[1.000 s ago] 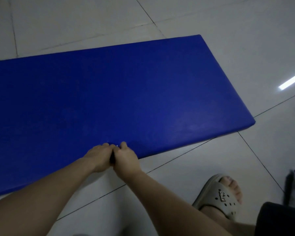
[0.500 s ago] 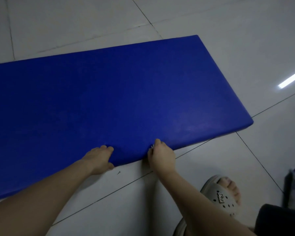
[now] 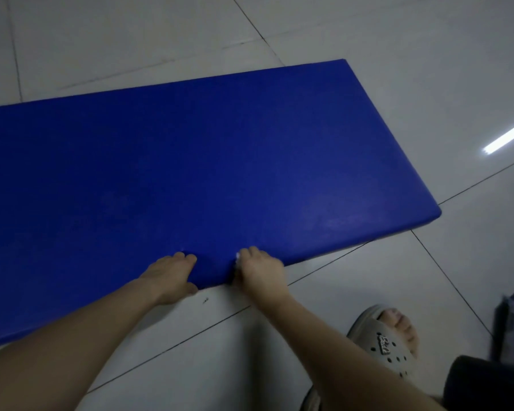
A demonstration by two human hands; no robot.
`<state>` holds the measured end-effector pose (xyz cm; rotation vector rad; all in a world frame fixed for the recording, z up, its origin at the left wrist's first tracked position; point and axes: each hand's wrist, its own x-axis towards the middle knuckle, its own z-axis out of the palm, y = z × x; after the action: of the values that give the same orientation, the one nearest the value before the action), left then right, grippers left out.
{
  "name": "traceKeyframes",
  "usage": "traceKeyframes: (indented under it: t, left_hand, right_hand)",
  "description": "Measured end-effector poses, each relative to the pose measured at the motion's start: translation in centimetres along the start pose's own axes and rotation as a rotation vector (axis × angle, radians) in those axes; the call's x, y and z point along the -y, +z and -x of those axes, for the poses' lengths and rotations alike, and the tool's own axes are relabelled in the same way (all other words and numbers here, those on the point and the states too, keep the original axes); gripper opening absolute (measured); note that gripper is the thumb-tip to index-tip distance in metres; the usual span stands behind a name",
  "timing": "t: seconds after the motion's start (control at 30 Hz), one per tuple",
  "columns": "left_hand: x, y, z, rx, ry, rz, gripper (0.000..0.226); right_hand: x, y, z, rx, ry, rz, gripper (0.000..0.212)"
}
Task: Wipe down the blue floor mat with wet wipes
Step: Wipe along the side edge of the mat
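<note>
At the lower centre our left hand point(image 3: 172, 272) grips the near edge of the blue mat point(image 3: 220, 161), our right hand point(image 3: 260, 269) presses a scrap of wet wipe point(image 3: 237, 257) there, and the padded mat, probably light and soft, spans the floor point(image 3: 368, 54).

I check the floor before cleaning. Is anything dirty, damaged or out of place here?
Only a small dark speck on the tile floor, beside the left hand at the blue mat edge. Nothing else stands out.
</note>
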<state>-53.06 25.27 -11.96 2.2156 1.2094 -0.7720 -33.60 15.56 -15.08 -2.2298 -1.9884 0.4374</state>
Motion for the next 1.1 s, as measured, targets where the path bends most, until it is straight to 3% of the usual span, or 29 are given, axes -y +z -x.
traceKeyframes:
  t: [0.13,0.3,0.43,0.5,0.57,0.63,0.77,0.9,1.03,1.1]
  left_hand:
    - [-0.1,-0.1,0.1,-0.007,0.016,0.011,0.030]
    - [0.0,0.2,0.0,-0.007,0.003,0.007,0.030]
    - [-0.1,0.3,-0.2,-0.028,0.007,0.010,0.029]
    - [-0.1,0.5,-0.3,-0.042,0.002,0.048,0.024]
    - [0.0,0.5,-0.2,-0.041,-0.004,0.057,0.027]
    - [0.1,0.4,-0.2,-0.031,-0.002,0.050,0.025]
    - [-0.3,-0.1,0.0,-0.010,0.004,0.002,0.031]
    - [-0.3,0.0,0.1,-0.013,0.016,0.011,0.030]
    - [-0.2,0.3,0.1,-0.023,0.013,0.000,0.032]
    - [-0.1,0.3,0.1,-0.028,0.011,-0.004,0.033]
  right_hand:
    - [-4.1,-1.2,1.5,-0.132,0.190,0.055,0.022]
    - [-0.3,-1.2,1.1,-0.030,0.327,-0.111,0.021]
    - [5.6,0.1,-0.3,0.080,0.102,-0.151,0.016]
    - [8.2,0.5,-0.6,0.123,-0.030,-0.185,0.027]
    - [8.8,0.5,-0.5,0.140,-0.085,-0.162,0.030]
    - [7.3,0.3,-0.6,0.098,-0.111,-0.097,0.018]
    - [0.1,-1.4,-0.2,0.040,0.071,0.014,0.022]
    - [-5.6,-2.8,2.6,-0.042,0.308,-0.024,0.019]
    - [-2.3,-1.8,2.3,-0.066,0.394,-0.184,0.013]
    - [0.4,-0.9,1.3,-0.050,0.350,-0.232,0.013]
